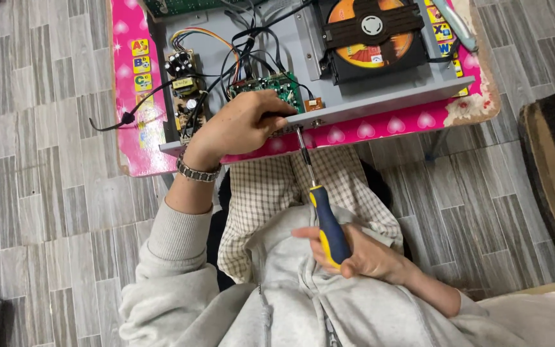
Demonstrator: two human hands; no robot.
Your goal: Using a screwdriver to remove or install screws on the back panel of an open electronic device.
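One screwdriver [326, 222], one disc [370, 32] and one opened grey player case [380, 96]. Two circuit boards: a green one [279, 87] and a brown one [186, 96]. One wristband [197, 171].

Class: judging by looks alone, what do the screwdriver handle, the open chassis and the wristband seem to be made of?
Screwdriver handle: probably plastic or rubber, matte blue with yellow. Chassis: likely painted sheet metal, flat grey with thin folded edges. Wristband on the left hand: seemingly metal links, with a dull silvery glint.

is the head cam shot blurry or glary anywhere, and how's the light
Head view: soft, even light with faint shadows; the screwdriver in the right hand and the left hand on the open grey chassis are sharp; mild sheen on the orange disc; the floor lines bow slightly toward the edges.
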